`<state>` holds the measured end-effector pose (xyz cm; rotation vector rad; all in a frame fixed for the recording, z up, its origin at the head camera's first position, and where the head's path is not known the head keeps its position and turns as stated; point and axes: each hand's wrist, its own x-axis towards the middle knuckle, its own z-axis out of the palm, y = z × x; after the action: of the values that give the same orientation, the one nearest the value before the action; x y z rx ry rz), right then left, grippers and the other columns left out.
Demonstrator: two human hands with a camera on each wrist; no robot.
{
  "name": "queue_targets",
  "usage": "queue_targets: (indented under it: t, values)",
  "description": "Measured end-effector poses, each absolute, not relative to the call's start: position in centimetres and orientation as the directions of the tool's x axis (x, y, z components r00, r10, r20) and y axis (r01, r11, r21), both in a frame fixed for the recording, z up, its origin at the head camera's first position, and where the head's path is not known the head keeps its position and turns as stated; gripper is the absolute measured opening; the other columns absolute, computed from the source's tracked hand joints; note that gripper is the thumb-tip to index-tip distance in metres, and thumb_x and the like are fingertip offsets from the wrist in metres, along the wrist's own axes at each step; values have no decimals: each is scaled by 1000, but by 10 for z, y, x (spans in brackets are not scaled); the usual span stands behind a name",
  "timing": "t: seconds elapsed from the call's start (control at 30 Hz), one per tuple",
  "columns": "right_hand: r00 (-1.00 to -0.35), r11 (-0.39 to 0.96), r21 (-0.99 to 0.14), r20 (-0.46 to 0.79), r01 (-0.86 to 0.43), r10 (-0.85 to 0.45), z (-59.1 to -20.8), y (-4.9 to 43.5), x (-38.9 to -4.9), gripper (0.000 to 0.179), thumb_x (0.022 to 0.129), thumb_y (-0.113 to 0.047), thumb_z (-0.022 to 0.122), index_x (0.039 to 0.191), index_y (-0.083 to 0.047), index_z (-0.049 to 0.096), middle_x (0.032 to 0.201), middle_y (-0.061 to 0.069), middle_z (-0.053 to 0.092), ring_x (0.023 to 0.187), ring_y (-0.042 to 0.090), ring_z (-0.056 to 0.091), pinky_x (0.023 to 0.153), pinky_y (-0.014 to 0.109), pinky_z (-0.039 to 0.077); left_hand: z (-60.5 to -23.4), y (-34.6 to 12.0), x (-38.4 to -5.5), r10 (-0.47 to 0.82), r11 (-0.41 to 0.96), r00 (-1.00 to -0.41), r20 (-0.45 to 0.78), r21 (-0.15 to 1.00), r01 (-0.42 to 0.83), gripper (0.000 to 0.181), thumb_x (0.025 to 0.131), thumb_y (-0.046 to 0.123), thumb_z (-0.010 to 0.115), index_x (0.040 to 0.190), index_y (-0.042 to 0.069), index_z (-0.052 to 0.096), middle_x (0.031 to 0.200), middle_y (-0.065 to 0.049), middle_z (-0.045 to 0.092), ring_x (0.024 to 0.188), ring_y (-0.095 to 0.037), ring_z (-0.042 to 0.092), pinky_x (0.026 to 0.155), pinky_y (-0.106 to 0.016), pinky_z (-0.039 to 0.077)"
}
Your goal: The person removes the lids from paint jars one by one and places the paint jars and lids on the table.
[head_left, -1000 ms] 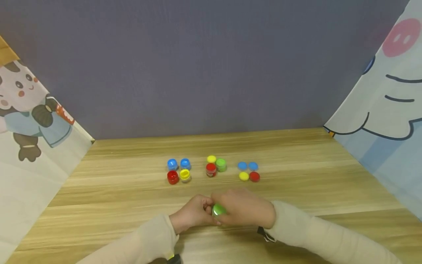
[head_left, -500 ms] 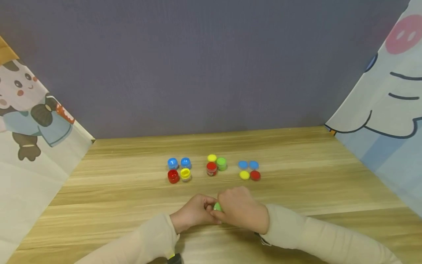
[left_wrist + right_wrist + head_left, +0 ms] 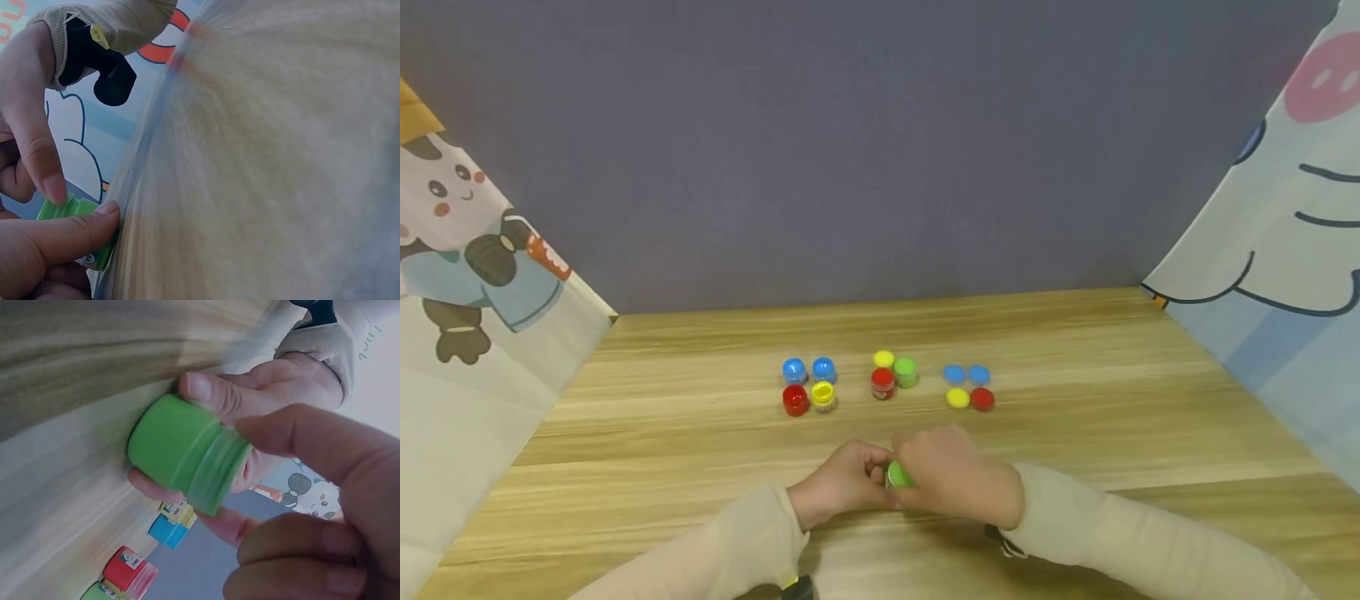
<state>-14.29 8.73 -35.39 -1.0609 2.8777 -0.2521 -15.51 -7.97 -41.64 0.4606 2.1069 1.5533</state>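
A small green jar [image 3: 172, 440] with a translucent green screw lid [image 3: 219, 469] is held between both hands, low over the near part of the table. My left hand [image 3: 842, 477] grips the jar's body, thumb on one side and fingers on the other. At the lid end, my right hand [image 3: 958, 473] pinches the rim between thumb and forefinger, its other fingers curled beside it. In the head view the right hand covers much of the jar. The left wrist view shows part of the jar's label below the left thumb.
On the wooden table [image 3: 700, 433], open jars stand at left: blue ones, a red jar [image 3: 795, 401] and a yellow jar [image 3: 823, 397]. Mid-table are a red jar [image 3: 882, 384], a green jar [image 3: 906, 372] and a yellow top [image 3: 883, 358]. Flat lids [image 3: 957, 398] lie at right.
My right hand turns at the lid, rotating over it and then easing back slightly, so more green shows again. The left hand stays in place on the jar.
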Motion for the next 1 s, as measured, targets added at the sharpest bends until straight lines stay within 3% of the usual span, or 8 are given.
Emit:
queue_targets:
  t: [0.13,0.7,0.9,1.0]
  values:
    - [-750,738,-226,-41,-636,-660,-351,89,-145,28,72,-27,78,77,-12,55,60,-9,44,48,4,40,41,18,35,-417,-79,-156,530,293,-828,-185,956,-26,35,66,-6,77,99,6,71,57,2,52,50,-6,41,48,-16,35]
    - [-719,682,-319,-2,-658,-695,-347,97,-151,19,77,-17,71,77,-14,52,57,-9,41,48,2,35,41,16,31,-419,-80,-155,519,302,-837,-172,953,-9,24,66,-3,78,87,5,71,54,3,46,48,-7,37,46,-17,31]
    - [-733,697,-298,12,-652,-680,-348,100,-154,19,81,-22,70,89,-10,58,56,-10,41,46,2,33,39,14,27,-421,-81,-155,520,291,-838,-168,957,-11,21,67,-2,79,85,3,70,52,3,44,47,-7,35,44,-16,30]
    - [-743,706,-301,15,-641,-669,-347,104,-157,24,81,-23,71,96,-8,60,55,-10,40,45,2,32,39,14,26,-420,-82,-155,525,284,-834,-170,959,-17,27,67,-3,79,91,4,71,52,3,43,47,-6,35,44,-16,30]
